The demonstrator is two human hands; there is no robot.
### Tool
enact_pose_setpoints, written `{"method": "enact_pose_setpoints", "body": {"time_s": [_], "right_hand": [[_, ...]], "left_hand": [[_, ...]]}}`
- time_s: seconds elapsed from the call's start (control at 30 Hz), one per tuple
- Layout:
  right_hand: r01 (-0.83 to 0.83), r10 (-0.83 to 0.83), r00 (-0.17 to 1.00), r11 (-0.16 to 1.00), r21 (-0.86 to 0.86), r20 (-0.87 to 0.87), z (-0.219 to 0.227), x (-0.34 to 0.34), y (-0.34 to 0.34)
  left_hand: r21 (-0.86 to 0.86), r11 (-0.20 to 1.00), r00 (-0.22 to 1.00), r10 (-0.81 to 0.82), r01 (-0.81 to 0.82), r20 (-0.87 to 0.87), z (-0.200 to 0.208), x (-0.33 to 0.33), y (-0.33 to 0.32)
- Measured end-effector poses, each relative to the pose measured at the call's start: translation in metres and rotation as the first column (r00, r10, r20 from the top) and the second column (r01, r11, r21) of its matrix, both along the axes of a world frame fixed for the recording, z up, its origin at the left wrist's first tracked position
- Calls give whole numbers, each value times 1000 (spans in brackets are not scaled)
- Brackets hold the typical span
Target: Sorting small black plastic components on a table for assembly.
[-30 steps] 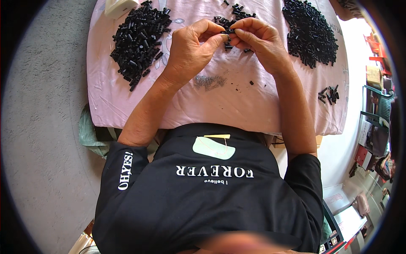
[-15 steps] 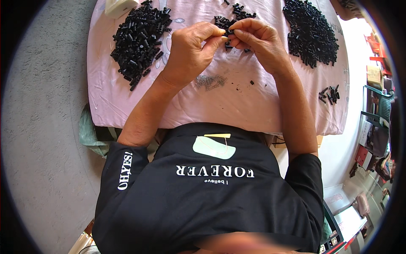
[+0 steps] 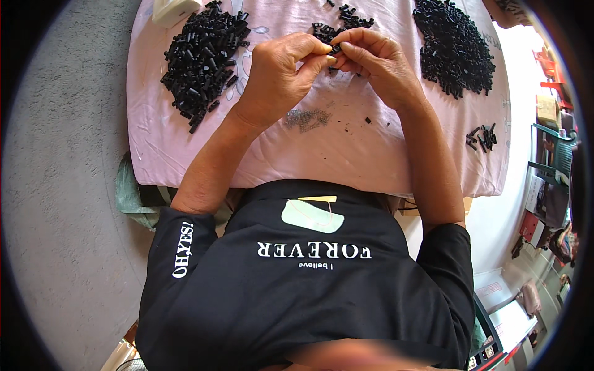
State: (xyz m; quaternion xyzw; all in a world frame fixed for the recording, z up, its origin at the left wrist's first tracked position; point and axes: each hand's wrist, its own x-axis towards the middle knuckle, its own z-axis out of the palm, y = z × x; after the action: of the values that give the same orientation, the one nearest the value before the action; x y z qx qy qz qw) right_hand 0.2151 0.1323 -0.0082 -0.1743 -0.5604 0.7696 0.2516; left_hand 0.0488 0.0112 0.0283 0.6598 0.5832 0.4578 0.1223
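Note:
Over the far middle of the table, my left hand (image 3: 281, 77) and my right hand (image 3: 380, 65) meet at the fingertips. Between them is a small black plastic piece (image 3: 335, 49), pinched from both sides and mostly covered by the fingers. Just behind my hands lies a loose heap of black pieces (image 3: 346, 17). To the left is a large pile of short black cylinders (image 3: 204, 55). A broad pile of smaller black parts (image 3: 455, 49) spreads at the far right. Nearer me, a patch of tiny grey metal bits (image 3: 307, 120) lies on the cloth.
A pink patterned cloth (image 3: 365, 161) covers the table. Several slim black pieces (image 3: 481, 138) form a small group near its right edge. A white object (image 3: 176, 11) stands at the far left corner. Shelves and a green chair (image 3: 560, 154) are off to the right.
My fingertips have shifted slightly around the small black piece, turning it a little. Both arms and the piles stay practically where they were.

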Motion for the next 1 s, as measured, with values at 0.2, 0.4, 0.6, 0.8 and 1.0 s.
{"method": "enact_pose_setpoints", "body": {"time_s": [0.2,0.4,0.6,0.8,1.0], "right_hand": [[-19,19,1000,1000,-21,-10,0,2,0],[-43,42,998,999,21,41,6,3,2],[-41,41,999,999,31,32,8,3,0],[-95,93,995,995,36,46,9,5,1],[-84,83,995,996,24,59,11,5,1]], "left_hand": [[15,1000,998,2,-3,64,1,2,2],[20,999,999,-30,30,22,-2,0,4],[-23,998,995,-61,60,-82,4,-1,5],[-34,990,984,-137,134,-113,-1,0,6],[9,992,982,-125,128,-141,0,0,6]]}}
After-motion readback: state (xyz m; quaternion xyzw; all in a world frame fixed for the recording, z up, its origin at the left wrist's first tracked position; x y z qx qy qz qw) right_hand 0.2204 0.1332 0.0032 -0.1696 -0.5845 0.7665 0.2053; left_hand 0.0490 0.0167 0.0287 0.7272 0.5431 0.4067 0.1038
